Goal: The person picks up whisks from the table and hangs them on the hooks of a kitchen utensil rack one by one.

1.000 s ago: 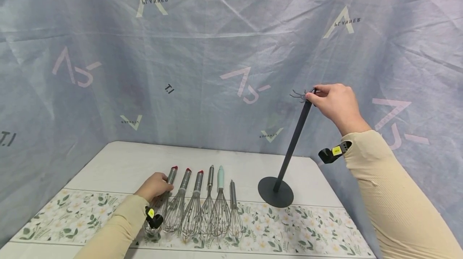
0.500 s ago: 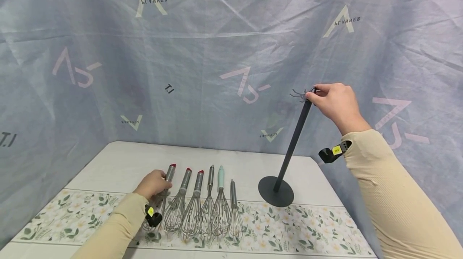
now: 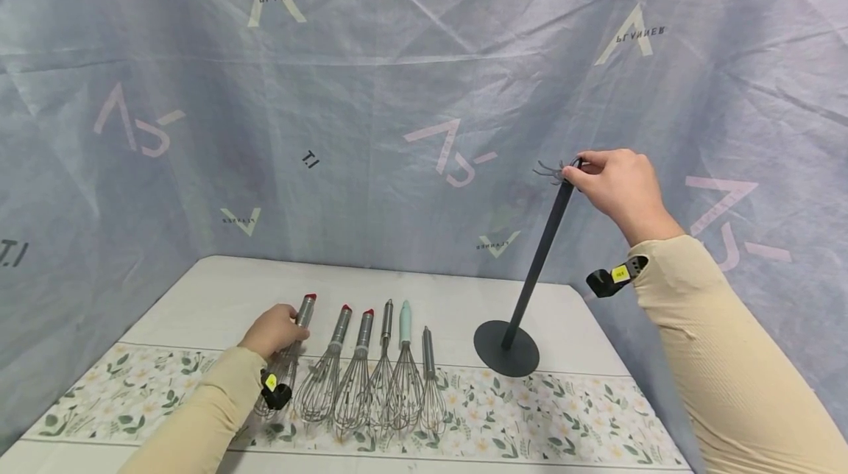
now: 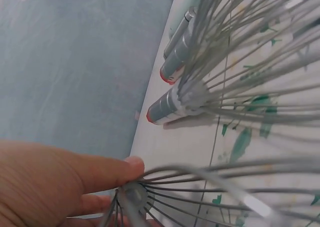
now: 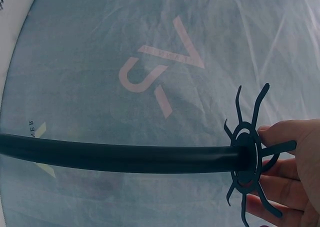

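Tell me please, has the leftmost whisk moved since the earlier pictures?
Yes: in the head view, the leftmost whisk, held by the left hand, has moved left, away from the resting green-handled whisk.

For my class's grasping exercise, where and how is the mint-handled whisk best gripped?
Probably by the mint handle, from above, pinching across its width: it is straight and slim, with a gap either side. The wire loops flare out and crowd those of the steel-handled whisk just left, a poorer hold.
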A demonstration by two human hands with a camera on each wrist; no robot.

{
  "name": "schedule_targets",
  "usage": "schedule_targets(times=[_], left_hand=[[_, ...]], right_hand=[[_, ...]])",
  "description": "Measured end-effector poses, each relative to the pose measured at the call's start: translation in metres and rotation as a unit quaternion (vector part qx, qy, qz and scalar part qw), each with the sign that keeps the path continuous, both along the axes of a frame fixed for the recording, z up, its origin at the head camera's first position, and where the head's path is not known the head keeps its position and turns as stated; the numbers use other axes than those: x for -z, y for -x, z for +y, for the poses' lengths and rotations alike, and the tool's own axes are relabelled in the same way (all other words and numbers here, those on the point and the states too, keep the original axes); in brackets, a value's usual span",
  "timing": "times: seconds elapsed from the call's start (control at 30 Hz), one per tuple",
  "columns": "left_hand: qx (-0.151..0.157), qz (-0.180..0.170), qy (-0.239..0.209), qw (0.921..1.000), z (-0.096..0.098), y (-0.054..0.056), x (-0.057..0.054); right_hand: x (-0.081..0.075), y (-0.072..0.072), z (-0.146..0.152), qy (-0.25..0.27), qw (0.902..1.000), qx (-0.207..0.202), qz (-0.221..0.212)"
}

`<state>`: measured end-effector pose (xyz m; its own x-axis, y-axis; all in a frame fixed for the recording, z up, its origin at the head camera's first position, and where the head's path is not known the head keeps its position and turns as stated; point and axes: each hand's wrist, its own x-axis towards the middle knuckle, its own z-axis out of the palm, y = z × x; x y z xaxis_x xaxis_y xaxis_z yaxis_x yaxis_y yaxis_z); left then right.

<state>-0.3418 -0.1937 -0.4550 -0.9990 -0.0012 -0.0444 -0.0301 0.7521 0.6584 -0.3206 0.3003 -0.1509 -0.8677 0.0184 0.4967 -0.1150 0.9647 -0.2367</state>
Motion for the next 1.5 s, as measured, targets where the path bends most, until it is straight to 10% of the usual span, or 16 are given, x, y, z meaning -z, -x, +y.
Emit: schedule_targets(times=[0.9,1.5], left_hand=[[0.002,0.036,-0.026,0.9990,0.002,0.005,-0.031],[0.032,0.074,-0.047,0.9957,0.034,0.013,-0.071]], right_hand=[[0.000,0.001,0.004,0.029,0.9995,-0.010,-0.010],[0.000,0.003,0.007,0.047,0.9985,-0.022,-0.015]])
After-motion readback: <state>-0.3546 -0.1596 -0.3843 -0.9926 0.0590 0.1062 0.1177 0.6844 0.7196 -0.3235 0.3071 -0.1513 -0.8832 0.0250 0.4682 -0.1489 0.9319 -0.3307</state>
